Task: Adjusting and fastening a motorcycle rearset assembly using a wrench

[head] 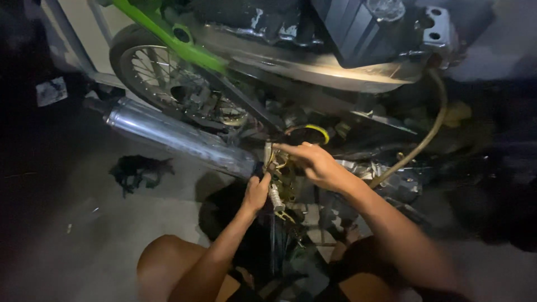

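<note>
We have a small brass-coloured metal part low on the motorcycle's near side, just right of the chrome exhaust. Our left hand closes its fingers on the part's lower end, while our right hand reaches in from the right, fingers extended over its top; whether they pinch it we cannot tell. In this dim, cramped spot, we judge a slip could drop the part among the dark clutter below, or scrape knuckles. We see no containers here. A dark rag lies on the floor to the left, the spoked wheel farther back.
</note>
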